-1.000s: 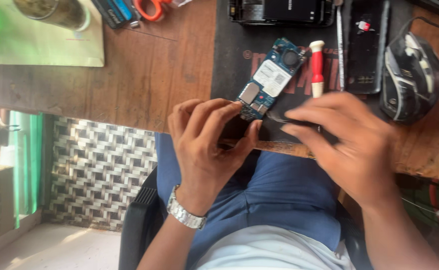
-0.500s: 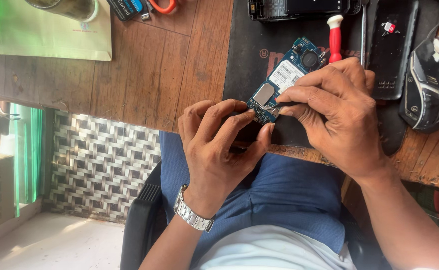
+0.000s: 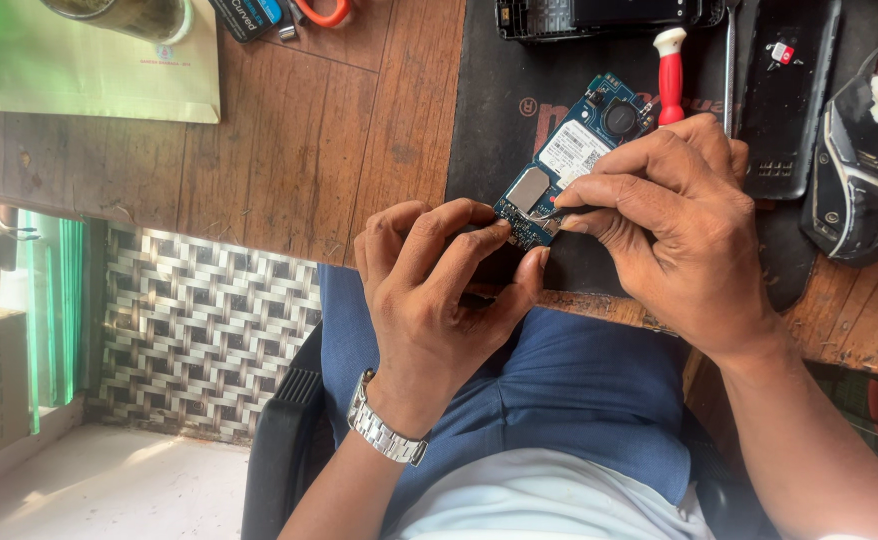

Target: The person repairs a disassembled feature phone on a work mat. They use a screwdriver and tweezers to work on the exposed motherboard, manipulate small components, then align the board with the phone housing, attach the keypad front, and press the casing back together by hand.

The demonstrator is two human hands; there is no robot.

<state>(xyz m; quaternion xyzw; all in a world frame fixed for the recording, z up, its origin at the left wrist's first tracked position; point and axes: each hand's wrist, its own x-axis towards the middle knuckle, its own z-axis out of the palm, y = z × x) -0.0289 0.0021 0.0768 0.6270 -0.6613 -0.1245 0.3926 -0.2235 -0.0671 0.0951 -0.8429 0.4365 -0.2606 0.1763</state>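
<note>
Left hand [image 3: 439,300] pinches the near end of the board [image 3: 569,160], a blue circuit board lying slantwise on the black mat [image 3: 499,110] at the near edge of the surface [image 3: 359,130]. Its grip is narrow, fingertips closed on the board's corner. Right hand [image 3: 679,230] comes in from the right, thumb and forefinger closed on a thin tool [image 3: 549,211] whose tip touches the board beside its metal shield; most of that tool is hidden under the fingers. That hand also covers the right stretch of the mat.

Just beyond the right hand's knuckles, a red screwdriver [image 3: 670,75] lies on the mat, close to the board's far end. Right of it lies a black phone shell [image 3: 789,100], then a dark mouse [image 3: 864,160] at the right edge. Far side, another opened phone [image 3: 609,15]. Far left, a pale green envelope [image 3: 99,80] with a glass [image 3: 129,15] on it, well apart from the work. A watch [image 3: 387,432] shows on the left wrist.
</note>
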